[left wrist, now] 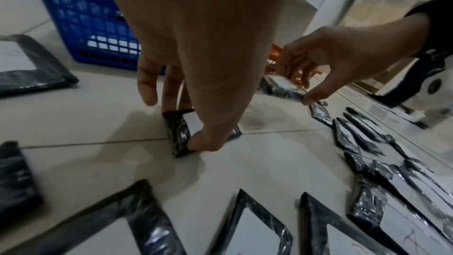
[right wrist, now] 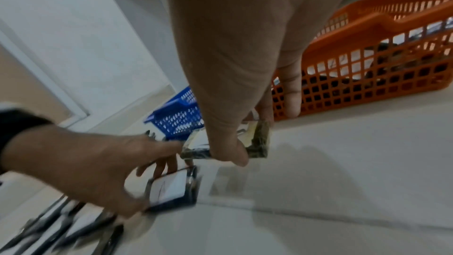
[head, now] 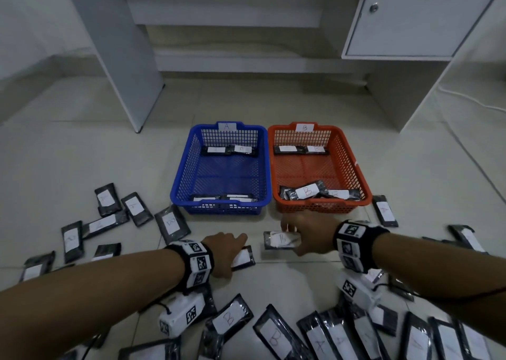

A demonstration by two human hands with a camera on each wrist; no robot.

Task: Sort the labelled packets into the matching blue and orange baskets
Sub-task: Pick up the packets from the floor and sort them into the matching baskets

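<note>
The blue basket [head: 178, 184], tagged A, and the orange basket [head: 363, 183], tagged B, stand side by side on the tiled floor, each with a few black packets inside. Just in front of them, my left hand [head: 236, 252] pinches a white-labelled packet [head: 245, 259] lying on the floor, thumb at its near end and fingers at its far end [left wrist: 171, 102]. My right hand [head: 293, 238] grips a packet marked B [head: 279, 240] between thumb and fingers, held just off the floor before the orange basket [right wrist: 367, 65]. The left packet's letter is hidden.
Many more black packets with white A or B labels lie scattered on the floor to the left [head: 172, 224], right [head: 385, 211] and close in front of me [head: 230, 320]. White desk panels and a cabinet stand behind the baskets.
</note>
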